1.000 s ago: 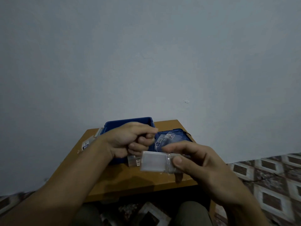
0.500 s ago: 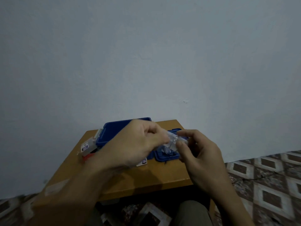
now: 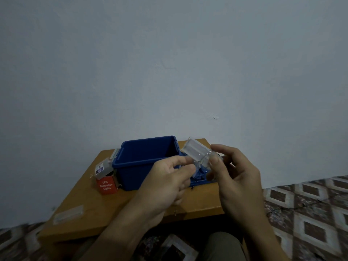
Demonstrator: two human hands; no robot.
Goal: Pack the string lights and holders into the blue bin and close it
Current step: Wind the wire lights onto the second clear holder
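While the left hand [image 3: 165,178] pinches and the right hand [image 3: 233,176] grips a clear rectangular plastic holder [image 3: 195,150], it hangs tilted just right of the open blue plastic bin [image 3: 135,166]; a red cardboard box [image 3: 106,185] stands left of the bin on the brown worktop [image 3: 90,202].

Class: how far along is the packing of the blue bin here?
Done: nothing visibly packed; the blue bin stands open. In hand: the left hand and right hand hold a clear holder beside it. Left: the red LED lights box sits on the table, and the blue lid lies off.
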